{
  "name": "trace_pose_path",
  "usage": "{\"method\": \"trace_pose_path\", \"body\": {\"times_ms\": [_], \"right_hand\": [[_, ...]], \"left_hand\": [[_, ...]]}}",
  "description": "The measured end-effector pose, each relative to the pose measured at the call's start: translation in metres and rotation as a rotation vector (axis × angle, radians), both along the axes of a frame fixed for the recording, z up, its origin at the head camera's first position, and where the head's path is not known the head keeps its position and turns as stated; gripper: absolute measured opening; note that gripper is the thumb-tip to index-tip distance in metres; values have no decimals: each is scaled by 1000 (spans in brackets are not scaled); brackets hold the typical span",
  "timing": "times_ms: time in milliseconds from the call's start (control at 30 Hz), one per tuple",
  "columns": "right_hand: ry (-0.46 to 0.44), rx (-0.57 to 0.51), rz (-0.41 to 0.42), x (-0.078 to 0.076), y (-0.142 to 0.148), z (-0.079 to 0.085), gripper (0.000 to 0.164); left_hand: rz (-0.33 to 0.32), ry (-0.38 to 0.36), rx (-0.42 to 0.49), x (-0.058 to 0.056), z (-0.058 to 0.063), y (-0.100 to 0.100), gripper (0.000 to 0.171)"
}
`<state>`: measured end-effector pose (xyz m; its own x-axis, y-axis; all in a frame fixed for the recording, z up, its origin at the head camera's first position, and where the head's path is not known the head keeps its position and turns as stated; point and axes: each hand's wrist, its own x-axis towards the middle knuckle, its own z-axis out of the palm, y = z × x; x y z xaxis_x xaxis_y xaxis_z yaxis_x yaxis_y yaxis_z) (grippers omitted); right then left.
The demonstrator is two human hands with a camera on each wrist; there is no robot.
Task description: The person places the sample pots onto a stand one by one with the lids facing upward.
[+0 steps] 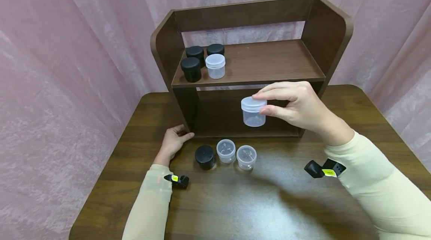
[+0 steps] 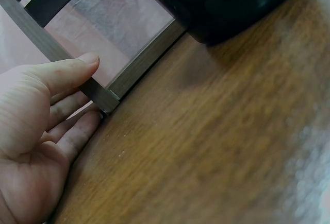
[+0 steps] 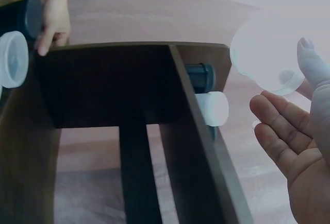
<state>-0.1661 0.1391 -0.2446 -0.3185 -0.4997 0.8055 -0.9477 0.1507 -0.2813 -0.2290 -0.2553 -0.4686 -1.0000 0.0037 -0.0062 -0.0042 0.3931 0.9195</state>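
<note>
My right hand (image 1: 296,101) pinches a translucent plastic jar with a white lid (image 1: 254,112) between thumb and fingers, in front of the lower part of a brown two-tier shelf (image 1: 269,58). In the right wrist view this jar (image 3: 260,54) looks washed out by glare. My left hand (image 1: 172,143) holds the lower front corner of the shelf's left side panel, thumb (image 2: 85,65) on one side of its edge and fingers on the other. On the table before the shelf stand a black jar (image 1: 204,157) and two clear jars, one left (image 1: 226,151), one right (image 1: 246,157).
Several jars stand at the left of the upper tier: black ones, such as the front one (image 1: 191,70), and a white-lidded translucent one (image 1: 215,66). The shelf sits toward the back of the wooden table (image 1: 215,210). A pink curtain (image 1: 84,45) hangs behind.
</note>
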Motion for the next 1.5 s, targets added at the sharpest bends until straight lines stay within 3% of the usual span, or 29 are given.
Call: {"method": "trace_pose_path", "body": {"times_ms": [300, 433, 633, 867, 1133, 1500], "right_hand": [[24, -27, -24, -8, 3, 34, 41], [-18, -26, -40, -12, 3, 47, 22], [-109, -27, -75, -22, 2, 57, 33], [-222, -47, -153, -42, -1, 60, 33], [-331, -5, -222, -77, -12, 60, 32], [-429, 84, -392, -122, -24, 45, 36]], "left_hand": [[-6, 2, 6, -1, -2, 0, 74], [-2, 8, 9, -1, -2, 1, 72], [-3, 12, -7, -3, -3, 1, 72], [3, 0, -11, -5, -4, -1, 71], [8, 2, 6, -4, -3, -1, 71], [8, 12, 17, -5, -5, 2, 69]]}}
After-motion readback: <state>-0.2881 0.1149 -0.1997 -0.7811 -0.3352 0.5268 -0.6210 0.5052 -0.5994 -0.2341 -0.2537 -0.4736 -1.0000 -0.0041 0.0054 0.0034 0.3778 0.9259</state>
